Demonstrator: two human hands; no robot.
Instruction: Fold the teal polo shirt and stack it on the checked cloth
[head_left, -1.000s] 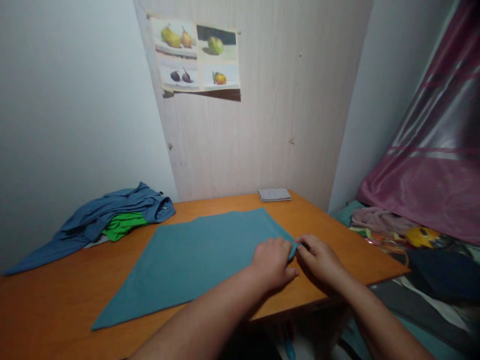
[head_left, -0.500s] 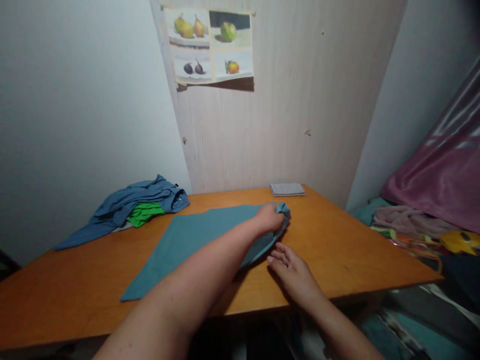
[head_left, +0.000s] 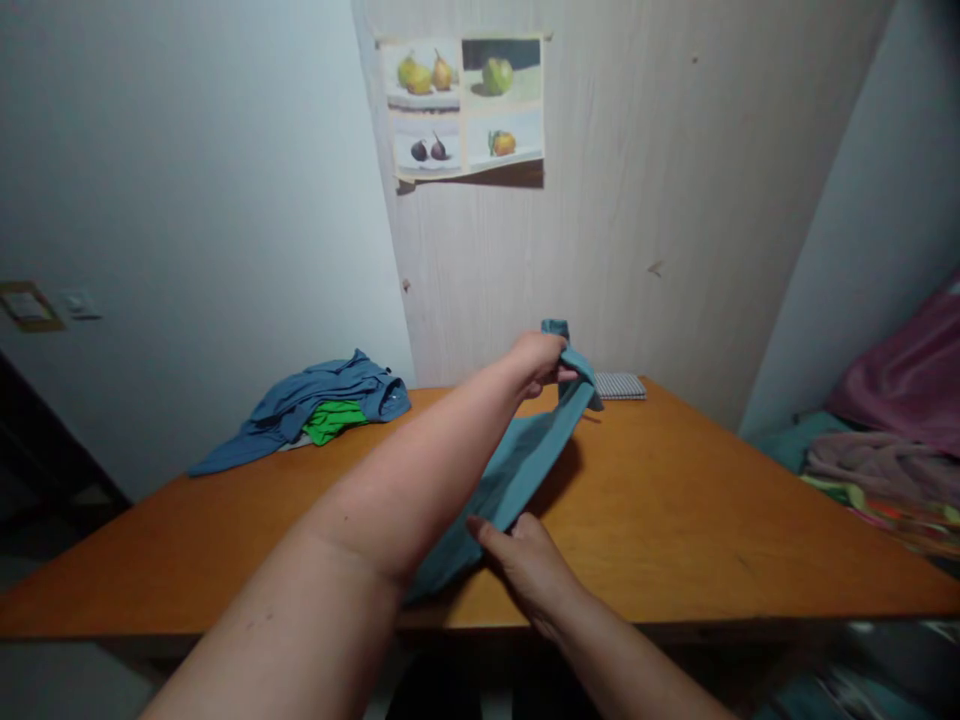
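Observation:
A teal-blue garment (head_left: 536, 465) hangs partly lifted above the table, its lower part resting toward the front edge. My left hand (head_left: 541, 362) reaches across and grips its far upper end, where the cloth bunches and a darker rolled bit sticks up. Nearer to me, my right hand (head_left: 529, 560) pinches the garment's near right edge, thumb on top and fingers underneath. Behind my left forearm, part of the cloth is hidden, so its exact kind cannot be made out.
On the orange-brown wooden table (head_left: 660, 520), a blue garment (head_left: 315, 395) lies heaped over a bright green cloth (head_left: 334, 420) at the back left. A folded checked cloth (head_left: 622, 387) sits at the back right. Piled fabrics (head_left: 877, 465) are beyond the right edge.
My left hand has raised the garment's far end off the table. My right hand has moved left and closed on its near edge. The view has shifted slightly left.

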